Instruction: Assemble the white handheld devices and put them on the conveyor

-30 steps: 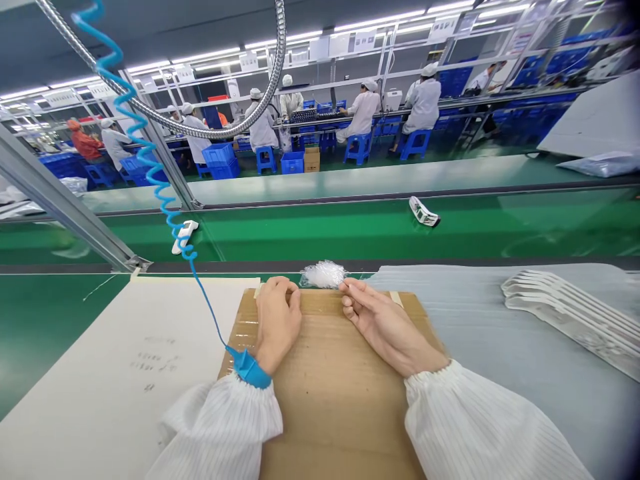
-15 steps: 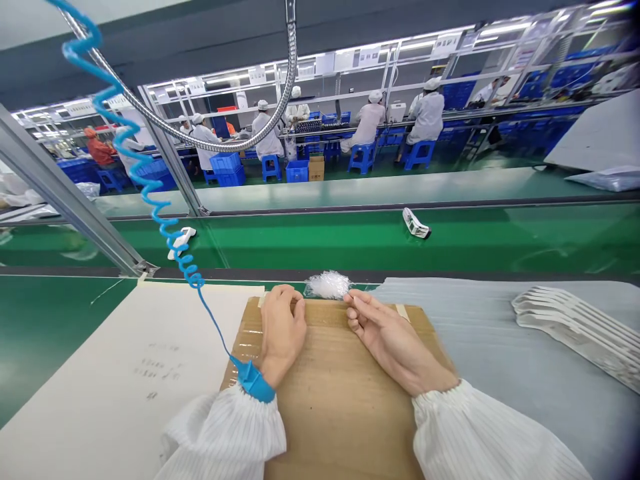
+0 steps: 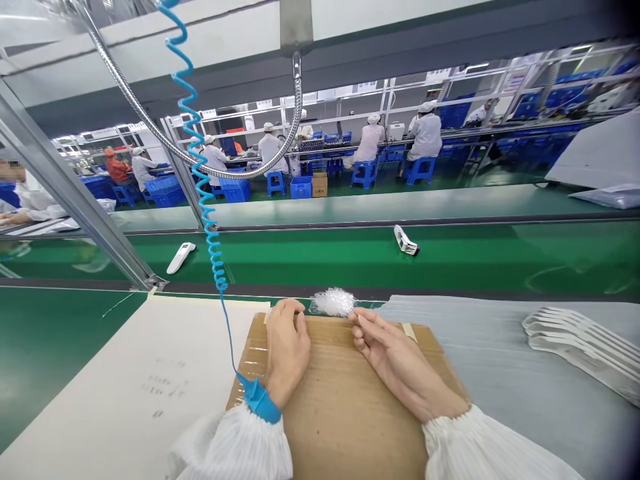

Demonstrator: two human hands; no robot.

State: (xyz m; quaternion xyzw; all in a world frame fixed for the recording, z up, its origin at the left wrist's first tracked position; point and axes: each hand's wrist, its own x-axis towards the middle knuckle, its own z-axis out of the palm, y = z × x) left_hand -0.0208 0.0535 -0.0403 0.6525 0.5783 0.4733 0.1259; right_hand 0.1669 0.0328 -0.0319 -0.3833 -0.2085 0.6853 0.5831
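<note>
Right hand [image 3: 403, 363] fingertips pressed together at edge of tuft of clear plastic strands [image 3: 333, 302]; anything pinched too fine to tell. Left hand [image 3: 287, 350] curled on cardboard sheet [image 3: 345, 427], just beside tuft, which lies at sheet's far edge.

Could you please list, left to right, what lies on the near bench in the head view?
White paper sheet, left hand, fluffy white strands, right hand, pale grey foam sheet, stacked white curved pieces

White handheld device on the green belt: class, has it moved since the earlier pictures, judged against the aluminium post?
Yes. The white handheld device has moved left along the green belt, narrowing its gap to the foot of the aluminium post.
</note>
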